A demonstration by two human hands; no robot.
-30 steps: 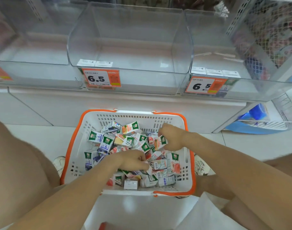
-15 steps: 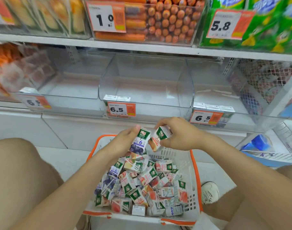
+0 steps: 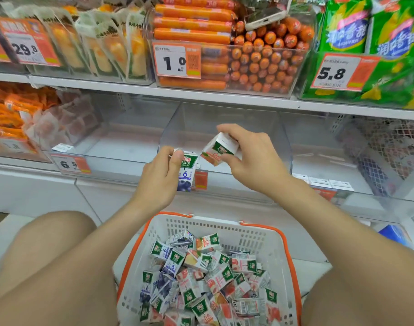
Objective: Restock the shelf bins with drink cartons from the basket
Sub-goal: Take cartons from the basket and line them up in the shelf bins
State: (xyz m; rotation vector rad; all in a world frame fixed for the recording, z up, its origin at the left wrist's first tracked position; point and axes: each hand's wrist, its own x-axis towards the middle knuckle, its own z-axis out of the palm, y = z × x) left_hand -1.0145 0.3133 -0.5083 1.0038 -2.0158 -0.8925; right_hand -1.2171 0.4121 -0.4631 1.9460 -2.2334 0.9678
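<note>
Shelf bin (image 3: pixel 189 121) looms closer; left grip (image 3: pixel 159 175), pinching blueberry carton (image 3: pixel 186 171), and right grip (image 3: pixel 253 158), clutching peach carton (image 3: pixel 221 147), risen higher above basket (image 3: pixel 224 229).

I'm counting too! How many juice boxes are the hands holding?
2. The blueberry carton is in the left hand, the peach-coloured carton in the right hand, both before the clear bin. No others show.

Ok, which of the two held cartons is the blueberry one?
The blueberry carton is in the left hand, upright with blue print; the right hand holds the orange-red carton, tilted.
</note>
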